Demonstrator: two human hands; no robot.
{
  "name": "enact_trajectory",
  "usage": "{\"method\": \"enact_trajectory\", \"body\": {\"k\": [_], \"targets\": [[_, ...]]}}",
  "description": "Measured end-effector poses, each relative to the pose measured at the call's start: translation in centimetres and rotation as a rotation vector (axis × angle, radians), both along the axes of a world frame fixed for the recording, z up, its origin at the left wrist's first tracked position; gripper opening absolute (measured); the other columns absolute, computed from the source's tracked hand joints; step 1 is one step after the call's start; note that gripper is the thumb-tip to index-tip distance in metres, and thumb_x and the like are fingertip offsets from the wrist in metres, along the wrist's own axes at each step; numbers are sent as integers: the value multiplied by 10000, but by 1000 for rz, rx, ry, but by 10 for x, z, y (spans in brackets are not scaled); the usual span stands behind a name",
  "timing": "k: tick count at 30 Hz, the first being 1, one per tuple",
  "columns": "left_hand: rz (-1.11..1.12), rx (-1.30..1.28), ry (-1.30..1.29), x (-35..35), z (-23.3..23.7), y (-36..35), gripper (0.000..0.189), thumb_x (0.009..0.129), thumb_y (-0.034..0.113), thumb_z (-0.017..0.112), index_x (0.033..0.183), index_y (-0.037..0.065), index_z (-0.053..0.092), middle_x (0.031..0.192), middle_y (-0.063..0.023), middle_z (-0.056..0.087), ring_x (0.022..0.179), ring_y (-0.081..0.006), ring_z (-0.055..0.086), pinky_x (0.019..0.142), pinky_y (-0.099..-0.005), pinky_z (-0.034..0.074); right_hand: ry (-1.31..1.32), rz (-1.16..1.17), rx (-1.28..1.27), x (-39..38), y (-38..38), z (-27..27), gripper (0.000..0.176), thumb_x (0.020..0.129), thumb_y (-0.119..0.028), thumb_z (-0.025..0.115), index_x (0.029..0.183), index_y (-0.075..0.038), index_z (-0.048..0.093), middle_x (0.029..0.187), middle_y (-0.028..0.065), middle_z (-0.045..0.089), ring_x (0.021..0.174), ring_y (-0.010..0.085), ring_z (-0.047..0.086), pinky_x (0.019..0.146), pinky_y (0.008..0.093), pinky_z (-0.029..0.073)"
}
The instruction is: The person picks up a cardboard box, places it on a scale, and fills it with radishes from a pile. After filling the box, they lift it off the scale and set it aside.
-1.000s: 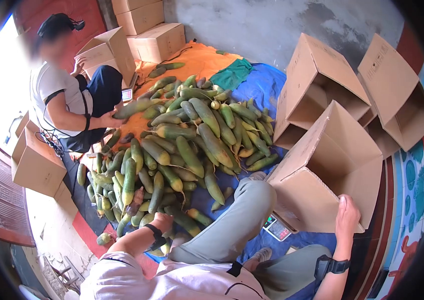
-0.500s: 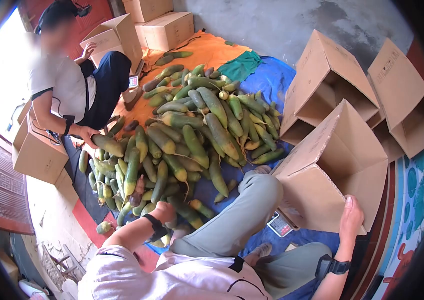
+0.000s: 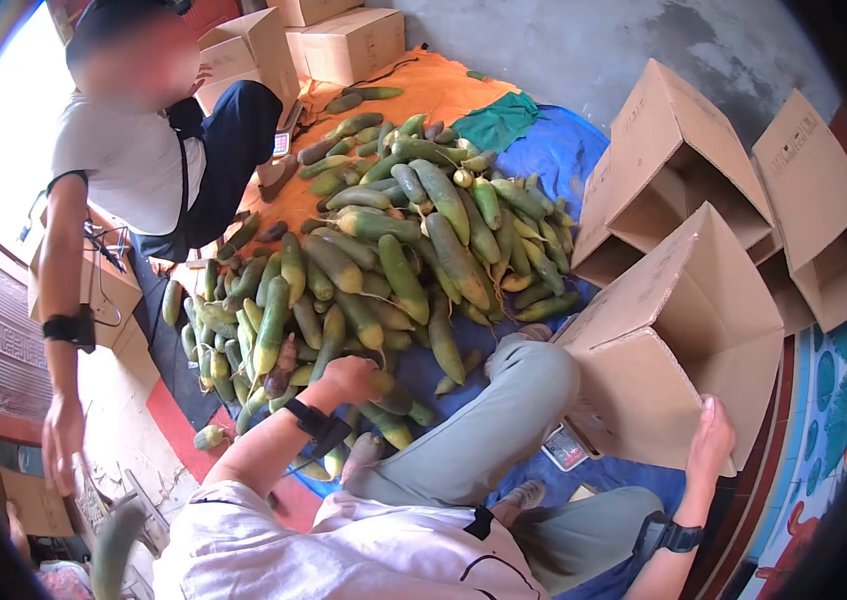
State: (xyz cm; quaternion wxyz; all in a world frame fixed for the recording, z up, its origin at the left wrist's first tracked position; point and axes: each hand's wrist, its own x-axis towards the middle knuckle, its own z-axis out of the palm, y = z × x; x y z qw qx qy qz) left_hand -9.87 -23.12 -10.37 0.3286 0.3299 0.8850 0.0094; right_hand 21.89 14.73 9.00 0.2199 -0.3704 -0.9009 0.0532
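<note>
A large pile of green radishes (image 3: 404, 270) lies on orange and blue sheets in front of me. My left hand (image 3: 352, 381) is closed on a radish (image 3: 391, 392) at the pile's near edge, its fingers partly hidden. At the right, my right hand (image 3: 712, 438) grips the near edge of an open cardboard box (image 3: 634, 385). The box is tilted on its side, its opening facing right. A small scale display (image 3: 566, 448) shows beside the box, near my knee.
Another person (image 3: 134, 160) squats at the upper left, one arm stretched down; a blurred radish (image 3: 117, 548) is below that hand. More open boxes (image 3: 684, 150) stand at the right, and further boxes (image 3: 349, 45) at the back wall.
My left hand has moved slightly up and right with a radish. My right hand stays on the box. The other person's arm has swung from the pile toward the lower left, and that radish is away from the pile.
</note>
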Motion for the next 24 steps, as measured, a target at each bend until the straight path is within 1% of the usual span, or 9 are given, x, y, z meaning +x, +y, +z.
{"method": "enact_trajectory", "body": {"k": [5,14,15,16,18,19,20,22,24], "targets": [[143,156,-55,-9,10,7,667,654,404,739,1211,76,574,1024,-155,656,999,-314,612,843,-382,491,14,9,11,0,0,-1,263,971,-155,418,926,23,608,858,182,616,789,335,601,723,389,464],[259,387,-71,-15,35,19,674,640,387,769,1170,12,590,994,-226,647,966,-343,622,854,-374,487,49,37,33,-6,-9,8,219,947,-161,461,912,-4,609,856,168,624,786,348,602,711,406,466],[230,415,-26,-14,40,20,598,683,287,774,1162,-17,584,947,-189,669,873,-274,662,785,-333,510,51,29,38,-6,-8,7,213,943,-168,470,909,-12,610,851,161,625,782,341,603,703,401,466],[217,417,-26,-15,40,18,598,683,287,774,1162,-17,584,947,-189,669,873,-274,662,785,-333,510,53,16,40,-7,-8,7,213,943,-168,470,909,-12,610,851,161,625,782,341,603,703,401,466],[454,641,-323,-19,42,18,579,716,258,759,1162,-59,571,911,-149,680,785,-185,675,721,-298,515,80,46,43,-6,-9,8,209,942,-174,476,906,-16,609,844,153,625,771,336,601,694,396,466],[464,728,-355,-20,44,19,524,746,172,748,1157,-92,560,874,-104,671,712,-108,643,664,-251,506,90,51,46,-5,-9,7,193,935,-173,491,908,-22,608,838,148,625,763,330,600,688,392,466],[450,728,-359,-20,47,21,524,746,172,748,1157,-92,560,874,-104,671,712,-108,643,664,-251,506,91,37,49,-5,-9,8,193,935,-173,491,908,-22,608,838,148,625,763,330,600,688,392,466],[624,879,-465,-15,69,24,499,760,151,738,1164,-81,561,883,-88,668,707,-126,634,655,-246,503,84,52,26,-6,-11,11,229,952,-183,459,934,-6,603,848,164,621,776,327,610,711,383,474],[615,930,-521,-15,79,25,491,775,130,725,1187,-71,548,918,-86,664,720,-144,646,656,-243,501,96,41,15,-6,-13,13,197,941,-164,483,945,-4,598,860,153,623,780,312,611,711,377,476]]}}
